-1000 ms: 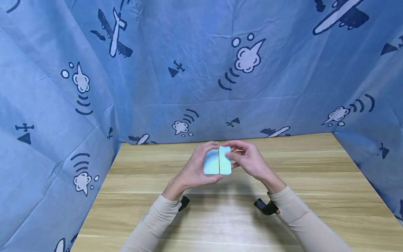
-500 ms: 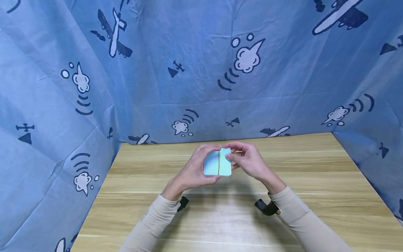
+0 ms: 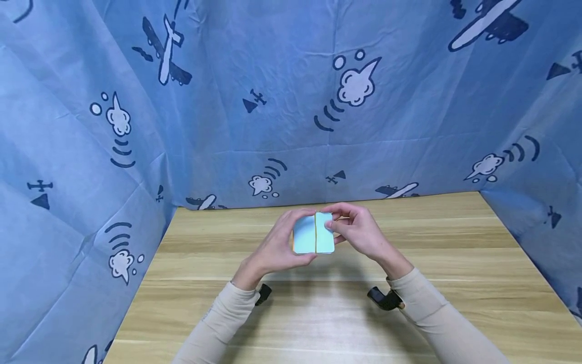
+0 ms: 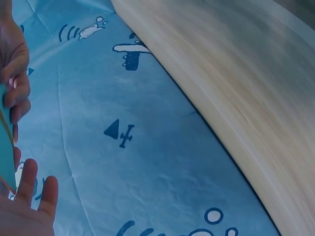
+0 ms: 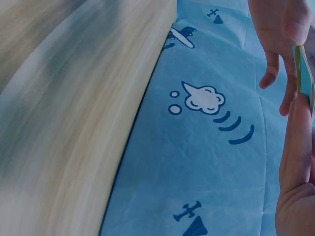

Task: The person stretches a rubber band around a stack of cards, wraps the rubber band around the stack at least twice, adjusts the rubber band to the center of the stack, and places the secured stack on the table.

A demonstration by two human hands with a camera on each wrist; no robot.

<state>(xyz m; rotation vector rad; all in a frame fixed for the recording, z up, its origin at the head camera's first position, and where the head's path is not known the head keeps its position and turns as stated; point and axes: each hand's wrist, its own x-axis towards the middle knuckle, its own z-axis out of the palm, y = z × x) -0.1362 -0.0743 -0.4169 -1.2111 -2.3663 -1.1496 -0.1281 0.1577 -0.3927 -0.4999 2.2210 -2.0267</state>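
Held up over the table is a small, flat light-blue pack (image 3: 304, 236) with rounded corners. A thin yellow band (image 3: 316, 233) crosses its face from top to bottom, right of the middle. My left hand (image 3: 278, 243) grips it by the top and bottom edges, thumb below and fingers above. On its right side my right hand (image 3: 356, 230) pinches it, the thumb on the face and the fingers behind. Part of the light-blue pack (image 4: 7, 157) shows at the border of the left wrist view. The right wrist view catches its narrow edge (image 5: 305, 78).
A wooden table (image 3: 313, 323) lies under both hands. Blue cloth (image 3: 291, 116) printed with planes and clouds hangs behind it and along both sides. Black wrist cameras (image 3: 384, 299) sit on both wrists, below the beige sleeves.
Both hands keep their hold on the light-blue pack. The left fingers at its top edge have shifted very slightly, and the pack has barely moved.
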